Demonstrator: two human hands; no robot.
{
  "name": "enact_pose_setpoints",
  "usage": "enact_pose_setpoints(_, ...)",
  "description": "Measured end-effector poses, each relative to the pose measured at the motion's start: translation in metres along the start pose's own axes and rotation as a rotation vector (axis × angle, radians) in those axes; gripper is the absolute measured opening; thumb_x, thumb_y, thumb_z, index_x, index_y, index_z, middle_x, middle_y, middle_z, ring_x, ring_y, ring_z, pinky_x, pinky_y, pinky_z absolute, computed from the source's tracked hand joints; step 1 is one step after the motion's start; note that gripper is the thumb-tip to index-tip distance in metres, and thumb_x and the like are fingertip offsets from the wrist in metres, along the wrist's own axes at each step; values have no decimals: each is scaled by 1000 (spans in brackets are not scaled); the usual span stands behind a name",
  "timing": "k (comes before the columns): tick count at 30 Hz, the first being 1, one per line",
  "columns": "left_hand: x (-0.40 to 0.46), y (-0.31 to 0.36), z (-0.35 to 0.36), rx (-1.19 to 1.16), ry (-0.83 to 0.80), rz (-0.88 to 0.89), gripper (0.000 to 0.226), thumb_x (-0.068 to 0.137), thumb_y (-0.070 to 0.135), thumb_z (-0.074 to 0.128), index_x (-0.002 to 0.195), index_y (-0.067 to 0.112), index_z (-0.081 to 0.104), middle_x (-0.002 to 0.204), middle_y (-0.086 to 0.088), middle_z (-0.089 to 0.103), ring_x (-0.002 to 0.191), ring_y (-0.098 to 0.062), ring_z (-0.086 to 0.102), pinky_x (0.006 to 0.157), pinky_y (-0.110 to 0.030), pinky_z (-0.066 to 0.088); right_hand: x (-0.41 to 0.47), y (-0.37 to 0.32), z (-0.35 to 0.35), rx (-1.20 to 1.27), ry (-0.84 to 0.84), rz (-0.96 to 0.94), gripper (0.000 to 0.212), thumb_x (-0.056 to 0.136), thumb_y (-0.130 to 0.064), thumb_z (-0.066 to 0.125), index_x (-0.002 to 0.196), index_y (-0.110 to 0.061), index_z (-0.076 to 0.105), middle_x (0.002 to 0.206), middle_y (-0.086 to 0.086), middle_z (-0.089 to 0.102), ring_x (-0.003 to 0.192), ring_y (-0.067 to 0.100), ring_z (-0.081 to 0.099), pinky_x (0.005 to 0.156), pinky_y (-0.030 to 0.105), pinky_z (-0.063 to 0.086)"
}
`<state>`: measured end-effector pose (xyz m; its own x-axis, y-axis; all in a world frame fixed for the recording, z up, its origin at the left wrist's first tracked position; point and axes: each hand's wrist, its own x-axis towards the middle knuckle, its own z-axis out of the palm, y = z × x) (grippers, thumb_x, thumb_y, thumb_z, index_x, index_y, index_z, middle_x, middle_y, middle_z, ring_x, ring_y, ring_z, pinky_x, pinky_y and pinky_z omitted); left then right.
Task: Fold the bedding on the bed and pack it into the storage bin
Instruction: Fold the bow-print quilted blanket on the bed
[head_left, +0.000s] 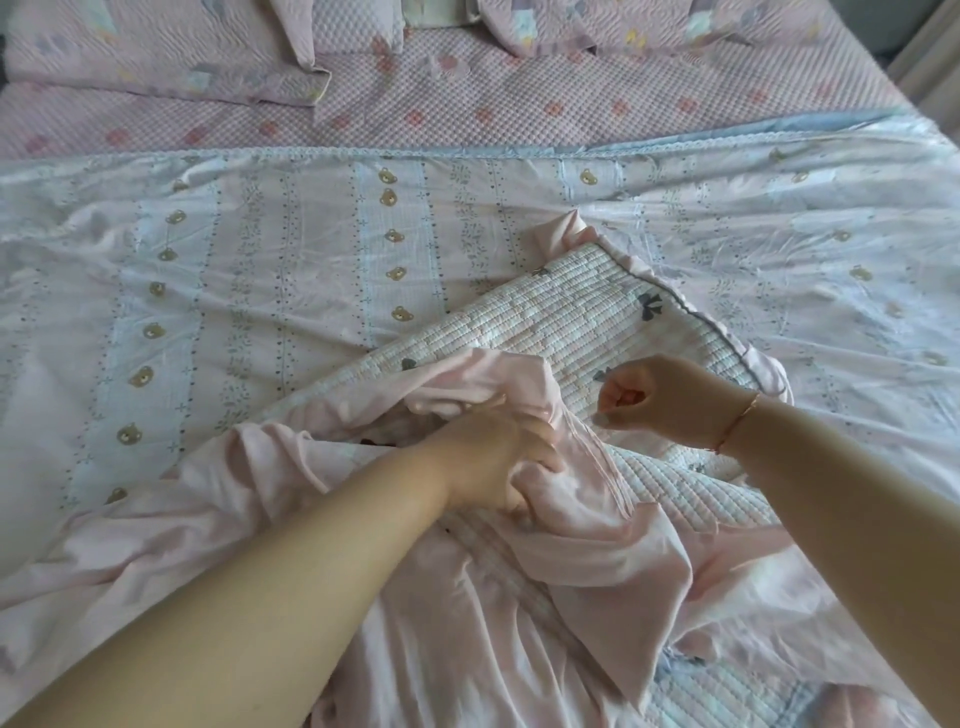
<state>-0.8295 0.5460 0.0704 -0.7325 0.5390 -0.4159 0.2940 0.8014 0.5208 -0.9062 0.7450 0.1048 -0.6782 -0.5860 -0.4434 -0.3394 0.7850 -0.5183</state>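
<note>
While the left hand (498, 457) grips a bunched fold of plain pink fabric (519, 545), fingers curled tight into the cloth, the right hand (654, 397) hovers just past it at about 2 o'clock, fingers curled in with thumb and fingertips pinched together; whether they pinch a bit of fabric edge or nothing, cannot tell. Both forearms enter from the bottom, left from 7 o'clock, right from 4 o'clock, a thin bracelet (737, 421) on the right wrist. The task's thing here is a quilted pad (561, 317) with a cream ribbed top, small grey bow prints and a pink ruffled trim, lying near frame centre on top of the spread sheet. Its long axis runs diagonally, from about 7 o'clock up to 1 o'clock, with the far corner pointing toward 1 o'clock and the near end buried under the pink fabric by the hands. The pink fabric drapes from the left hand down toward 6 o'clock, crumpled, covering the near part of the pad. Under it all a pale striped sheet with teddy-bear print (260, 260) lies flat across the bed, stripes running 12 to 6, its lace-edged far hem running 9 to 3. Beyond that hem, at 12 o'clock, the pink checked mattress cover (467, 104) shows. A folded pink quilt (156, 62) sits at 11 o'clock and pillows (649, 26) at 1 o'clock. No storage bin in view.
</note>
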Motion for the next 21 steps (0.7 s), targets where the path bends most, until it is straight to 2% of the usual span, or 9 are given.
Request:
enact_pose_setpoints(2,6,-3,1,-61,115,-42,11,82,14,64,88,20,71,106,5,68,116,-12,51,109,-21,23,-5,4,-4,75,-34,-17,11,82,-33,69,77,-28,61,76,-12,63,69,0,57,68,11,44)
enact_pose_setpoints(5,13,-6,-7,-341,259,-193,28,85,12,65,63,29,64,70,16,64,72,-9,60,62,-12,38,-13,11,-7,194,-55,-39,35,68,-56,65,91,-30,63,92,-10,66,87,5,63,82,18,48)
enact_pose_setpoints(7,22,-8,-16,-529,350,-216,34,80,22,76,52,31,58,57,22,57,58,-1,52,56,-11,37,-15,13,-12,252,-17,-68,57,58,-75,58,97,-33,60,96,-9,64,90,3,61,81,16,46)
enact_pose_setpoints(9,30,-8,-25,-716,453,-240,24,72,32,83,59,23,65,60,14,61,59,-7,54,57,-26,45,-16,14,-16,266,28,-81,73,50,-87,58,102,-36,56,100,-9,63,93,4,60,83,18,47)
enact_pose_setpoints(11,38,-8,-33,-817,567,-300,25,70,34,84,71,12,72,66,0,66,60,-13,56,57,-30,47,-19,11,-24,204,17,-42,74,55,-79,66,111,-33,52,105,-8,61,97,10,59,89,26,47)
enact_pose_setpoints(13,45,-9,-40,-820,630,-342,33,71,35,83,80,5,73,70,-4,67,62,-13,55,58,-26,46,-16,8,-32,17,34,-8,62,64,-59,76,111,-25,54,102,-8,60,92,15,57,85,28,46)
enact_pose_setpoints(16,48,-11,-48,-804,673,-356,35,76,40,79,84,6,73,76,-6,71,65,-12,58,59,-26,47,3,10,-50,-243,154,5,27,74,-39,76,78,-18,58,72,-5,56,73,18,52,63,26,39)
enact_pose_setpoints(19,41,-17,-49,-899,638,-315,36,81,43,72,99,13,70,90,5,72,79,-7,65,57,-17,51,34,19,-77,-254,200,64,15,79,-28,72,74,-18,61,66,-5,55,72,19,52,66,26,37)
enact_pose_setpoints(21,32,-27,-45,-794,534,-288,46,76,44,76,113,20,63,104,14,66,93,-1,62,69,-13,50,53,22,-90,-264,205,74,9,80,-28,71,79,-21,66,70,-5,58,77,19,54,70,27,42)
